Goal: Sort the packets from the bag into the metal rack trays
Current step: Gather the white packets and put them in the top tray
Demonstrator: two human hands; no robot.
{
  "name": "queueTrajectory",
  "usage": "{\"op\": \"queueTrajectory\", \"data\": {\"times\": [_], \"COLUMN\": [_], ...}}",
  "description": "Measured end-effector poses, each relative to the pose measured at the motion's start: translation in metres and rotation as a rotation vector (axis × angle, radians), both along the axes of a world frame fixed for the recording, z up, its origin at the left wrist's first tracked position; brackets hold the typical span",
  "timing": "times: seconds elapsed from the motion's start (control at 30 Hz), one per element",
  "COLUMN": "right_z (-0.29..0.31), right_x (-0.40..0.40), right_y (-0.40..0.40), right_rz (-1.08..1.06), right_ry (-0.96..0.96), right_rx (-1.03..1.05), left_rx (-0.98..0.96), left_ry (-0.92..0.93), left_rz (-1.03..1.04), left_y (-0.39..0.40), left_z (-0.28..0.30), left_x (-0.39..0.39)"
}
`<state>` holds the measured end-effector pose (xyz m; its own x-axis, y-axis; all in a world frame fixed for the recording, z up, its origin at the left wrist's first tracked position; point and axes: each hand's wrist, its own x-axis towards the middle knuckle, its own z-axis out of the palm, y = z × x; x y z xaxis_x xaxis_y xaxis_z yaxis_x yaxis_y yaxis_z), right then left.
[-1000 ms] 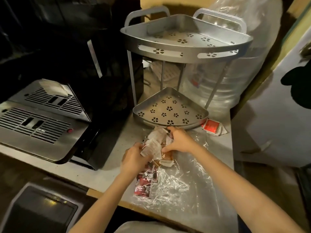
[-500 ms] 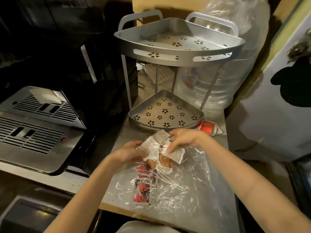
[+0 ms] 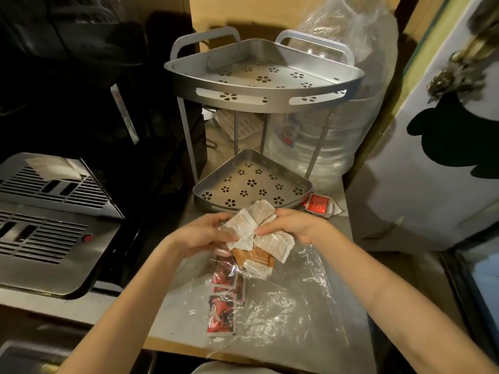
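A clear plastic bag lies flat on the counter with red packets and an orange packet inside. My left hand and my right hand both pinch a bunch of white packets at the bag's mouth, just in front of the rack. The two-tier metal rack stands behind: its lower tray and upper tray hold nothing. A red packet lies on the counter right of the lower tray.
A steel coffee machine drip tray sits to the left, with a black appliance behind it. A large plastic-wrapped water bottle stands behind the rack. A white door is at the right.
Both hands have lifted the white packets higher and a little toward the rack. More of the orange packet now shows beneath them.
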<state>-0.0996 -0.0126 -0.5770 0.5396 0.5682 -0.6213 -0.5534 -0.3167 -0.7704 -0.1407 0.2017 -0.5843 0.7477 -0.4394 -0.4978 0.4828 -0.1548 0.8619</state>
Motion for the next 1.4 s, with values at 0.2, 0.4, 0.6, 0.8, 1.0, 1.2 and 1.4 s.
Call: {"op": "queueTrajectory", "data": {"times": [0.2,0.4,0.6,0.8,1.0,1.2,1.4], "right_z": [0.037,0.114,0.189,0.246,0.293,0.35,0.406], "right_x": [-0.01,-0.014,0.004,0.023,0.033,0.048,0.064], "right_y": [-0.011,-0.031,-0.039,-0.039,-0.043,-0.045,-0.034], "right_rz": [-0.196,-0.351,-0.539,-0.747,-0.82,-0.806,-0.833], "right_ry": [-0.125,-0.262,-0.499,-0.67,-0.818,-0.989,-1.099], "right_rx": [0.067,0.31,0.45,0.531,0.565,0.634,0.71], "left_rx": [-0.305,-0.977,-1.136,-0.648,-0.481,-0.28,-0.19], "left_ry": [0.001,0.206,-0.086,-0.516,-0.575,-0.822,-1.023], "left_rz": [-0.015,-0.273,-0.402,0.007,0.127,0.125,0.289], "left_y": [0.005,0.01,-0.003,-0.025,-0.026,-0.024,-0.022], "left_z": [0.031,0.051,0.134,0.231,0.293,0.367,0.431], "left_x": [-0.001,0.0,0.005,0.015,0.057,0.075,0.086]}}
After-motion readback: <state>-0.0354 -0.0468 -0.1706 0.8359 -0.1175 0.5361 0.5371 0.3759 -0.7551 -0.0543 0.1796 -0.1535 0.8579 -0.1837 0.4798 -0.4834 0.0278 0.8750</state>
